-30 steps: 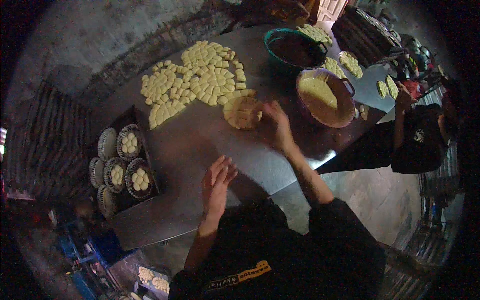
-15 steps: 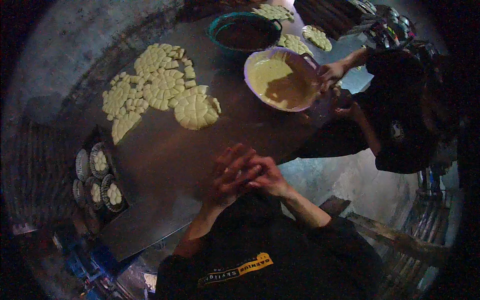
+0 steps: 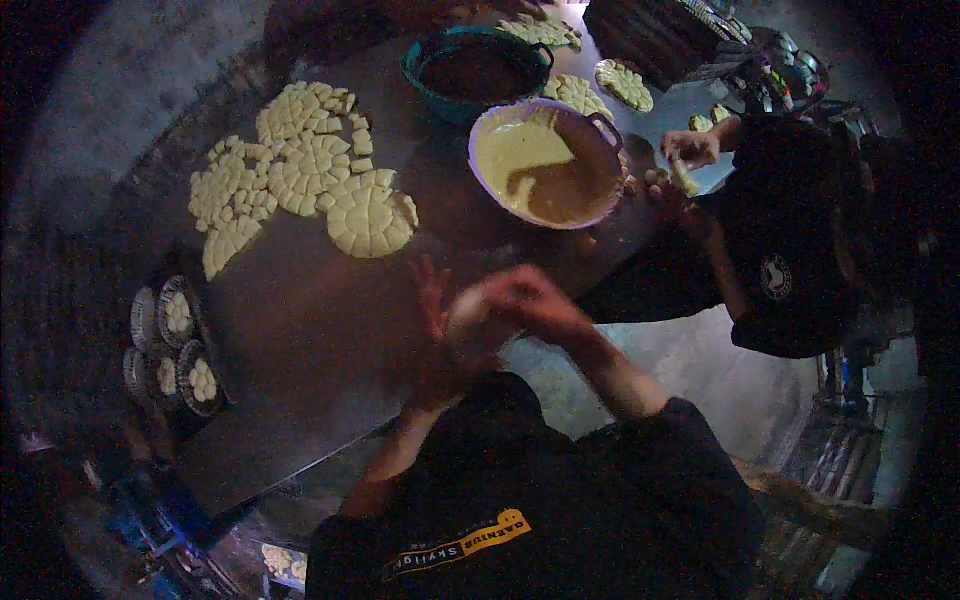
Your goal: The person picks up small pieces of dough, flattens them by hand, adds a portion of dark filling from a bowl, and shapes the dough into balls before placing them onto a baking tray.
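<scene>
My left hand [image 3: 432, 325] is over the near side of the table, its visible fingers stretched upward and apart. Close against it, my right hand [image 3: 535, 305] is curled and smeared by motion, so its grip does not show. A pale blurred patch lies between the two palms; I cannot make out whether it is dough. Beyond my hands lie flat rounds of cut dough [image 3: 370, 215], scored into wedges and small pieces. A purple-rimmed basin [image 3: 478, 175] of yellowish batter stands ahead, just right of my hands.
A dark green basin [image 3: 410, 75] stands behind the batter. At the left edge are fluted tins [image 3: 203, 380], some with dough balls inside. On the right, a co-worker's hand [image 3: 692, 150] is at a pale piece. More dough rounds [image 3: 625, 85] lie at the far end.
My hands were clasped with fingers overlapping; now they have come partly apart, the left fingers pointing upward. The co-worker's hand has left the batter basin's rim. The view has shifted slightly.
</scene>
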The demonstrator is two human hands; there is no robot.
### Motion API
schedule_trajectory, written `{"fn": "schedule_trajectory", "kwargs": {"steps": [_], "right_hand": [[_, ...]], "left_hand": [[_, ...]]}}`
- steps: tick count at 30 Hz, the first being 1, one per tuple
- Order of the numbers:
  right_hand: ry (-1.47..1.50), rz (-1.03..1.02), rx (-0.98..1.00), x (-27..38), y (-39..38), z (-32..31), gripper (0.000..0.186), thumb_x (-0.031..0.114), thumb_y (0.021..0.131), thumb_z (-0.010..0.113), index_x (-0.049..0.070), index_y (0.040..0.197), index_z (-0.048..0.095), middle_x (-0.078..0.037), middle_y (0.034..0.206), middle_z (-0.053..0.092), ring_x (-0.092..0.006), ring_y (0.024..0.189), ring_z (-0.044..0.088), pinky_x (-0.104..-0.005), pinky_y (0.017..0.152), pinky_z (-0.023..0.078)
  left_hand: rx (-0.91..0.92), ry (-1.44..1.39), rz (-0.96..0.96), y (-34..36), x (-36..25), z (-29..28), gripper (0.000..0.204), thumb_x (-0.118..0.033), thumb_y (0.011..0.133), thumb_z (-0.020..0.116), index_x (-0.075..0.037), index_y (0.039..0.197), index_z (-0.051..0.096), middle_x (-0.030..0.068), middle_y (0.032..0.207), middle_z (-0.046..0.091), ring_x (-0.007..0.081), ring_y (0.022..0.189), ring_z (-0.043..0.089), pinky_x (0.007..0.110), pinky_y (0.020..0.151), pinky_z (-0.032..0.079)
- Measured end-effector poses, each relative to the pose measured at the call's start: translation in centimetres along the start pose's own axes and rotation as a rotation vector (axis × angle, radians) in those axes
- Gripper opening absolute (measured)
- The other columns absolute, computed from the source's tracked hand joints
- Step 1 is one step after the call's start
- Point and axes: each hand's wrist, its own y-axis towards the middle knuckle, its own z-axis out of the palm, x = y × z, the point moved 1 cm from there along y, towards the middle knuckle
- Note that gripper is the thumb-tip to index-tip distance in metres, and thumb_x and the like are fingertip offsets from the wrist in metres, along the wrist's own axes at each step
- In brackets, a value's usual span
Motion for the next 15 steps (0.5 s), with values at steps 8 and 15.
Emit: {"fn": "schedule_trajectory", "kwargs": {"steps": [8, 15], "right_hand": [[-1.561, 0.295, -0.186, 2.4, 12.1, -16.6, 0.051, 0.053, 0.094, 0.053, 0.006, 0.095, 0.073, -0.017, 0.091, 0.071, -0.0355, 0.082, 0.067, -0.0429, 0.074, 0.052], [-1.531, -0.096, -0.151, 1.5, 11.3, -17.6, 0.046, 0.046, 0.095, 0.048, 0.013, 0.123, 0.064, -0.019, 0.105, 0.069, -0.0393, 0.096, 0.065, -0.0460, 0.083, 0.051]], "left_hand": [[-0.168, -0.231, -0.283, -3.5, 1.4, -3.7, 0.119, -0.043, 0.074, 0.083, -0.016, 0.156, 0.001, 0.0132, 0.162, 0.005, 0.0376, 0.139, 0.032, 0.054, 0.104, 0.041], [-0.258, -0.154, -0.352, -8.1, 2.0, -8.0, 0.103, -0.042, 0.084, 0.075, -0.017, 0.156, 0.005, 0.0176, 0.160, 0.013, 0.0355, 0.133, 0.043, 0.047, 0.100, 0.046]]}}
